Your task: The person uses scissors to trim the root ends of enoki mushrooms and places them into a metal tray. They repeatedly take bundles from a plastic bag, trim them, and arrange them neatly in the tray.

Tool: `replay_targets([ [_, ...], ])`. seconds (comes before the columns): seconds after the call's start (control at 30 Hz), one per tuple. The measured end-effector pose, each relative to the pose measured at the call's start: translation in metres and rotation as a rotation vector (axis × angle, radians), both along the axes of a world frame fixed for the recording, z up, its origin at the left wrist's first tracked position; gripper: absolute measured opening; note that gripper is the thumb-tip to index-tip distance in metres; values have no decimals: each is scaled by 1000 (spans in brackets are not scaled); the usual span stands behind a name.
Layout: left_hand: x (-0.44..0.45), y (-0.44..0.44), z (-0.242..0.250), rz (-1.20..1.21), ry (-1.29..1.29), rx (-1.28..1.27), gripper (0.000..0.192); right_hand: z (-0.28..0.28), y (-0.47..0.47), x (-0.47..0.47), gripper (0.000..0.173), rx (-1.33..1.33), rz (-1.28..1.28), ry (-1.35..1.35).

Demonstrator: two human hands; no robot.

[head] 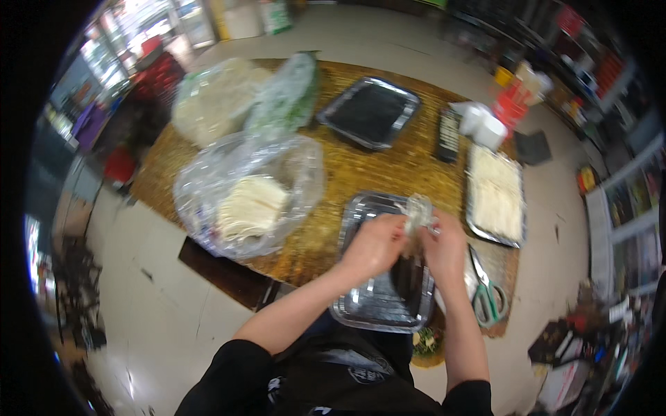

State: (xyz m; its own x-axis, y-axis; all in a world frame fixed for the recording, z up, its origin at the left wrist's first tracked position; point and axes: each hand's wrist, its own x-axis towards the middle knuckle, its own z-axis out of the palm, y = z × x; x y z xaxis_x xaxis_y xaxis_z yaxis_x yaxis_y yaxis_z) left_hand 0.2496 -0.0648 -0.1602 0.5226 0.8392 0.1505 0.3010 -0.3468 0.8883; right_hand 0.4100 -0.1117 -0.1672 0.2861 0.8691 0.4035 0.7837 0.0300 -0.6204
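Observation:
Between my left hand and my right hand, the fingertips of both hold a small pale bundle, blurred and perhaps enoki mushrooms. Below them lies a dark plastic tray with a shiny rim, at the near table edge. To the left, an open clear plastic bag holds a pale, stringy clump. On the right, a foil-coloured tray is filled with pale strands in neat rows. Green-handled scissors lie beside my right forearm.
A second dark tray stands farther back on the wooden table. Two more filled bags, one pale and one with greens, lie back left. A black remote-like object and a red container with sticks are back right.

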Motion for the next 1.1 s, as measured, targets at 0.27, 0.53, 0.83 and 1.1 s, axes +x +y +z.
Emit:
replay_targets([
  [0.27, -82, -16, 40, 159, 1, 38, 24, 29, -5, -15, 11, -164, 124, -40],
  [0.53, -94, -27, 19, -2, 152, 112, 17, 22, -10, 0, 11, -84, 162, -17],
  [0.83, -21, -11, -21, -39, 396, 444, 18, 10, -44, -4, 22, -229, 168, -25],
  [1.1, -6, -8, -18, -68, 318, 353, 20, 14, -49, 0, 21, -315, 197, 92],
])
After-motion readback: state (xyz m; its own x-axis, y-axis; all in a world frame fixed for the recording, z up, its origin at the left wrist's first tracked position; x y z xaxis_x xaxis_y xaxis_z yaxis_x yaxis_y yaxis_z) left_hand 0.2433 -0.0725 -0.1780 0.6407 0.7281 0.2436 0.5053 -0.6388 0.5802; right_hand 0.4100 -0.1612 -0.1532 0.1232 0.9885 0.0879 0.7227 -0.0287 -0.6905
